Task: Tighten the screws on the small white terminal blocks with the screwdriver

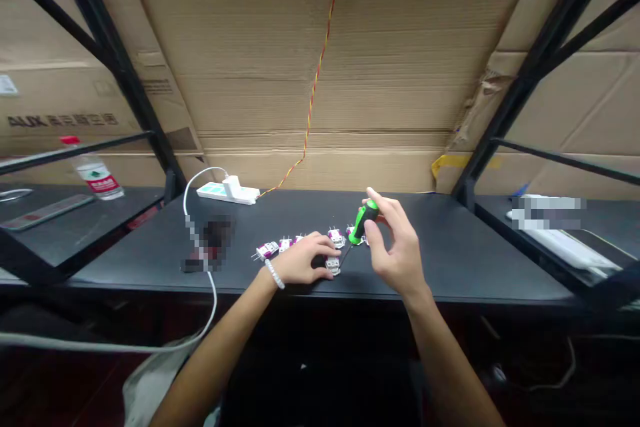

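My right hand (397, 240) is closed around the handle of a green and black screwdriver (364, 220). The screwdriver tilts down to the left, and its thin shaft reaches a small white piece (333, 265) with metal parts. That piece is pinned to the table between the fingers and thumb of my left hand (305, 260), which wears a pale beaded bracelet. Several similar white and purple pieces with metal pins, looking like electric plugs, lie around the hands; one such plug (267, 251) is left of my left hand, another plug (337, 237) just beyond its fingers.
On the dark table (465, 260), a white power strip (245, 195) with a charger and cable stands at the back left. A blurred dark object (213, 247) lies left. Black metal frames flank both sides; cardboard (400, 80) closes the back. A water bottle (100, 177) stands beyond the left frame.
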The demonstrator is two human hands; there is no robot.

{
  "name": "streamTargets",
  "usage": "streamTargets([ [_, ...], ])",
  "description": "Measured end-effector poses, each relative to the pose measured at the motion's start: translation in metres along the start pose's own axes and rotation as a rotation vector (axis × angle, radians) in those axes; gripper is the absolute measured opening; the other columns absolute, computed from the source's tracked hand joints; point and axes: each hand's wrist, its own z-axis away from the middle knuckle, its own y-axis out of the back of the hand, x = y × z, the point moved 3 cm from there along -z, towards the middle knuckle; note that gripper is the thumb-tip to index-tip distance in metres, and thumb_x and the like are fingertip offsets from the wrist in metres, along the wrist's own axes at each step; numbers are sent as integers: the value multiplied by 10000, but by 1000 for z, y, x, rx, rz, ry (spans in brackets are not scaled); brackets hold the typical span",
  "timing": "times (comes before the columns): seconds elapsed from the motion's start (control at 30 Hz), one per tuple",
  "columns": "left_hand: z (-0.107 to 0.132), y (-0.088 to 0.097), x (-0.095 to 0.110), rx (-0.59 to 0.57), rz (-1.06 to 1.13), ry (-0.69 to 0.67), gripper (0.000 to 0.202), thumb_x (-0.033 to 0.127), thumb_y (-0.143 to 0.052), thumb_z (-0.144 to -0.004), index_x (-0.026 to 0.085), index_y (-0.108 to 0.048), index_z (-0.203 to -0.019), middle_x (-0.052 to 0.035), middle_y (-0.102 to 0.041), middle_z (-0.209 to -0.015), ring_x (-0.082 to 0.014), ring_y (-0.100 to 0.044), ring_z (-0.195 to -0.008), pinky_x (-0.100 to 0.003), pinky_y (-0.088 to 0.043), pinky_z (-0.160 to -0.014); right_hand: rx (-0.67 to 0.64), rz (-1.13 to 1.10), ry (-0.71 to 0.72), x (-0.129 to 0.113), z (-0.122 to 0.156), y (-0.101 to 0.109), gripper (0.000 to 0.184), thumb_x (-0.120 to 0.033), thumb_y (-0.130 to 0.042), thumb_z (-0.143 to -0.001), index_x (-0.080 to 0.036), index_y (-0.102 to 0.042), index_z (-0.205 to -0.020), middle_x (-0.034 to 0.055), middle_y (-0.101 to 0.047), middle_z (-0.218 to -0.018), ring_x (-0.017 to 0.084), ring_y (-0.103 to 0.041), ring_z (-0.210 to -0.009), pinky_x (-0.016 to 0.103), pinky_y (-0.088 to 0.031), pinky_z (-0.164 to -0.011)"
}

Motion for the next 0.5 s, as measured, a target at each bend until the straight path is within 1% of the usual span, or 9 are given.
streamTargets([
  [0.03,0,0,0,2,3,3,457,364,-860,-884,234,-758,-1310,-110,-719,-1282,-299,-613,-1231,-456,-493,-1113,-23,-28,-2,0,0,0,494,-234,-512,-1036,-283,-558,-1525,106,-661,-1275,265,-667,-1146,461,-585,-973],
  [0.07,0,0,0,3,6,4,460,365,-863,-881,227,-759,-1308,-113,-719,-1283,-299,-613,-1229,-455,-493,-1111,-28,-37,-3,0,0,0,494,-242,-512,-1034,-279,-555,-1525,106,-663,-1269,267,-667,-1139,461,-585,-965],
  [0.17,0,0,0,6,2,1,457,366,-867,-876,224,-765,-1297,-113,-723,-1276,-300,-612,-1221,-453,-495,-1103,30,42,-18,0,0,0,445,-315,-669,-970,-259,-648,-1411,100,-640,-1187,252,-658,-993,414,-594,-826],
  [0.23,0,0,0,4,-4,-5,453,370,-866,-878,232,-764,-1297,-110,-723,-1272,-300,-611,-1223,-455,-495,-1106,58,80,-31,0,1,0,435,-320,-717,-945,-258,-674,-1373,86,-630,-1133,232,-646,-917,397,-587,-779],
  [0.3,0,1,0,2,-4,-2,452,373,-859,-886,236,-759,-1305,-110,-720,-1277,-299,-610,-1230,-458,-494,-1113,31,44,-42,2,2,-1,471,-288,-646,-985,-270,-619,-1455,83,-649,-1144,233,-662,-943,413,-595,-835],
  [0.37,0,1,1,2,1,1,457,370,-860,-886,230,-756,-1308,-111,-720,-1277,-298,-611,-1231,-458,-494,-1116,-11,-26,-38,3,2,-2,535,-260,-551,-1021,-278,-520,-1555,91,-670,-1209,247,-681,-1033,442,-595,-918],
  [0.4,0,1,1,1,5,0,459,367,-862,-884,225,-756,-1308,-113,-720,-1281,-298,-611,-1232,-457,-492,-1119,-24,-45,-31,3,3,-2,547,-262,-539,-1024,-276,-501,-1570,95,-673,-1234,256,-680,-1073,452,-593,-940],
  [0.43,0,1,1,2,8,0,461,369,-864,-882,222,-758,-1305,-114,-720,-1285,-297,-610,-1234,-457,-489,-1122,-24,-43,-26,2,3,-2,540,-276,-557,-1018,-270,-515,-1557,99,-671,-1244,263,-677,-1090,453,-593,-937],
  [0.5,-1,1,1,6,7,2,461,375,-867,-878,222,-761,-1299,-114,-722,-1287,-297,-610,-1230,-458,-490,-1116,15,15,-23,2,3,-2,499,-324,-656,-979,-255,-604,-1470,99,-659,-1200,260,-668,-1034,432,-598,-867],
])
